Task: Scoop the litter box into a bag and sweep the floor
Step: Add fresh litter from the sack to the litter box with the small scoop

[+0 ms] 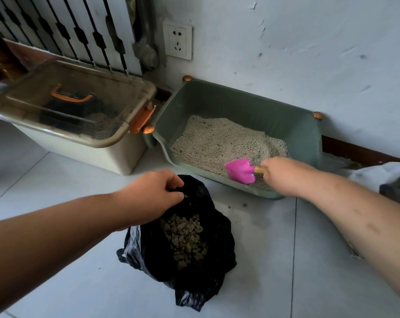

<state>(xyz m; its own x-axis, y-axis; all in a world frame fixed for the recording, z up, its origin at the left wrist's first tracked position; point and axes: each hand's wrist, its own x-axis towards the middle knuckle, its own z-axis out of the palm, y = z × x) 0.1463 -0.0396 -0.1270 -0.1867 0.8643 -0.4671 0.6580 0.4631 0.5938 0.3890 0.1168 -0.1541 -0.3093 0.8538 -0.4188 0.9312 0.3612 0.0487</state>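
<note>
Pink scoop [240, 171] sits in my right hand [286, 175], fingers clenched round its handle, the blade low over the pale litter [217, 138] at the near edge of the green litter box [251, 106]. My left hand [152, 196] pinches the rim of the black bag [208, 267], which stands on the floor [274, 260] just in front of the box with clumps [185, 239] inside. 1 lidded bin [79, 152] stands left of the box.

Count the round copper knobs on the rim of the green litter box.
3. Far-left knob by the wall; far-right knob also by the wall; near-left knob beside the storage bin. A fourth, at the near-right corner, may be hidden behind the right hand.
</note>
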